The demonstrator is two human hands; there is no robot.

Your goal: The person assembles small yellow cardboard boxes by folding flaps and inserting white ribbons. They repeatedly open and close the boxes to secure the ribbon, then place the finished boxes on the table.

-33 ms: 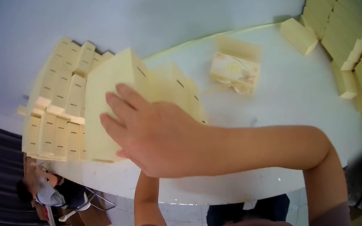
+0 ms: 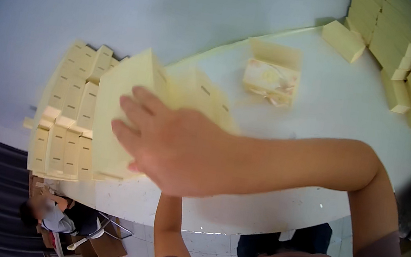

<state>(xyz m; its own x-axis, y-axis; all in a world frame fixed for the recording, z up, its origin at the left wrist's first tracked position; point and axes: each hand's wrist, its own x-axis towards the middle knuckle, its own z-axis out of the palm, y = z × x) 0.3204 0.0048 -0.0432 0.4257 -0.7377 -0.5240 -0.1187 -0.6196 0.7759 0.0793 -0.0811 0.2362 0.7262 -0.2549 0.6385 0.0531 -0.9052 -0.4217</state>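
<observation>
My right arm reaches across to the left. My right hand lies against the broad side of a pale yellow box, its fingers spread and slightly bent. Further similar boxes stand in a row with it, partly behind my hand and forearm, and look blurred. My left forearm rises from below, under my right hand. My left hand is hidden behind the right one and the boxes, so its fingers cannot be made out.
Stacked pale boxes with short dark slots stand at the left. An open box with a printed front lies on the white table. More boxes are stacked at the far right. Another person sits at the lower left.
My right hand has shifted slightly left and up over the box's side. The whole view has moved a little, and the boxes stay almost where they were.
</observation>
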